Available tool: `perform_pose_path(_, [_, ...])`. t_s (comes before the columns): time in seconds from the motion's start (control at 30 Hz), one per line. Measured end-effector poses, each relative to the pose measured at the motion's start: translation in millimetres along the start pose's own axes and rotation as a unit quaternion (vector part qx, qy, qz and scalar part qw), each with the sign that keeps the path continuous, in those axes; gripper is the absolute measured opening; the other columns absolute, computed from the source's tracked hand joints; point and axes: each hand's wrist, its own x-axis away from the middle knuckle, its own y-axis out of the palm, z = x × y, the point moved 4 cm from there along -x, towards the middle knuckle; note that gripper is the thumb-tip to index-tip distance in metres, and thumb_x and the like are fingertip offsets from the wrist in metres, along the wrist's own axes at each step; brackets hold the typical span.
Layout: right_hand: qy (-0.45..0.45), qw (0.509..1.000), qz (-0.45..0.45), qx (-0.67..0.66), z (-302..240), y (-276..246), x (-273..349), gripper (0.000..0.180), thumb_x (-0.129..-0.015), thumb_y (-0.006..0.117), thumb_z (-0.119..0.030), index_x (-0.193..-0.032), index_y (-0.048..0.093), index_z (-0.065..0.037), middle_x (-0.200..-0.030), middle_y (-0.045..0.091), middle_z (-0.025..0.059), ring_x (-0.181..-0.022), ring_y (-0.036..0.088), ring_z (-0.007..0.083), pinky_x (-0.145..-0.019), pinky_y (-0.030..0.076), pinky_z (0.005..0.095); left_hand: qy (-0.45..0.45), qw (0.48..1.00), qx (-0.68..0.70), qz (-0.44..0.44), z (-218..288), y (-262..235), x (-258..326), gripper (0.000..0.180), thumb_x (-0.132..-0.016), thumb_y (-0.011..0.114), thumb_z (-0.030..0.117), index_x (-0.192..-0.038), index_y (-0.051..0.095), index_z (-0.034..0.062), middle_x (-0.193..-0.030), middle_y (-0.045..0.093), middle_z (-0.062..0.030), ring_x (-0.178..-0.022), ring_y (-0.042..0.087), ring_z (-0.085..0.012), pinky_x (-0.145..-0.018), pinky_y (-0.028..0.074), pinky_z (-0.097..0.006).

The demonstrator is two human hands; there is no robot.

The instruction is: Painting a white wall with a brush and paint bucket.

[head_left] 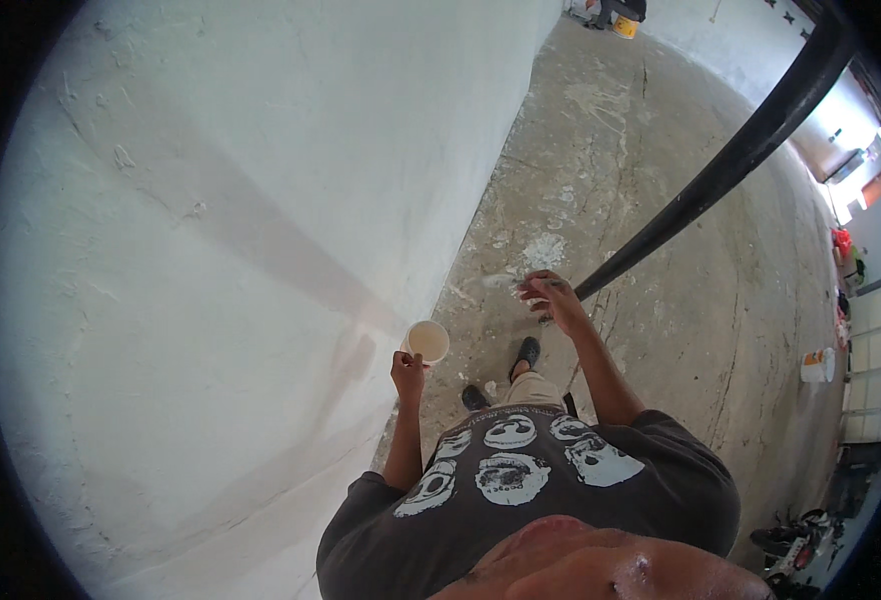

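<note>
My left hand (408, 374) grips the rim of a small white tub (428, 343) beside the white wall. Its thumb hooks over the edge, and pale off-white stuff shows inside the tub. Out over the floor to the right is my right hand (553, 297), its fingers bent and apart, with white smears on or between them. I make out no tool in it. Just behind that hand, the lower end of a long black pole (701, 190) comes down from the upper right; whether the two touch is unclear.
A painted wall (211, 250) fills the left side, close to my left arm. White splashes (546, 250) mark the concrete floor (681, 300). To the right stand a white bucket (818, 365) and a motorbike (799, 540). Far off, a person is by a yellow bucket (625, 28).
</note>
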Motion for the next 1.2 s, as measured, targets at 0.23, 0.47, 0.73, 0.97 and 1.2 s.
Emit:
perform_pose_path(0.23, [-0.027,0.991,0.038,-0.122,-8,0,3,0.043,-0.099,0.054,-0.043,-0.124,0.055,-0.008,-0.114,0.067,0.0114,-0.098,0.066,0.0201,-0.078,0.052,0.0345,-0.026,0.999,0.019,-0.011,-3,8,-1,0.021,-0.085,0.067,0.006,-0.083,0.047,-0.0002,-0.072,0.050,-0.0059,-0.059,0.064,-0.0177,-0.051,0.057,-0.032])
perform_pose_path(0.47, [0.002,0.992,0.057,-0.114,7,-4,8,0.042,-0.099,0.053,-0.043,-0.124,0.055,-0.009,-0.115,0.067,0.0115,-0.098,0.066,0.0198,-0.078,0.051,0.0343,-0.052,0.998,0.045,-0.013,-27,12,-3,0.026,-0.083,0.068,0.005,-0.093,0.045,-0.0023,-0.075,0.053,-0.0084,-0.058,0.062,-0.0174,-0.050,0.060,-0.032])
perform_pose_path(0.73, [-0.007,0.992,0.042,-0.122,10,-3,11,0.039,-0.100,0.051,-0.039,-0.124,0.055,-0.009,-0.117,0.067,0.0111,-0.100,0.065,0.0197,-0.079,0.051,0.0345,-0.115,0.993,-0.031,0.008,-97,-5,4,0.032,-0.081,0.071,0.010,-0.093,0.046,-0.0047,-0.080,0.057,-0.0126,-0.059,0.065,-0.0247,-0.052,0.059,-0.036])
perform_pose_path(0.97, [-0.015,0.986,0.014,-0.168,18,-3,17,0.040,-0.098,0.052,-0.036,-0.127,0.054,-0.008,-0.120,0.066,0.0117,-0.102,0.064,0.0207,-0.081,0.050,0.0348,-0.082,0.967,-0.228,0.077,-164,-41,31,0.040,-0.076,0.076,0.016,-0.094,0.049,-0.0069,-0.079,0.063,-0.0216,-0.061,0.069,-0.0342,-0.054,0.057,-0.042])
perform_pose_path(1.2, [-0.011,0.984,0.019,-0.177,17,0,15,0.037,-0.098,0.049,-0.031,-0.128,0.053,-0.009,-0.122,0.065,0.0114,-0.103,0.064,0.0212,-0.082,0.050,0.0346,-0.204,0.945,-0.244,0.075,-185,-76,62,0.046,-0.075,0.076,0.026,-0.095,0.051,-0.0070,-0.085,0.066,-0.0253,-0.075,0.070,-0.0387,-0.073,0.056,-0.045])
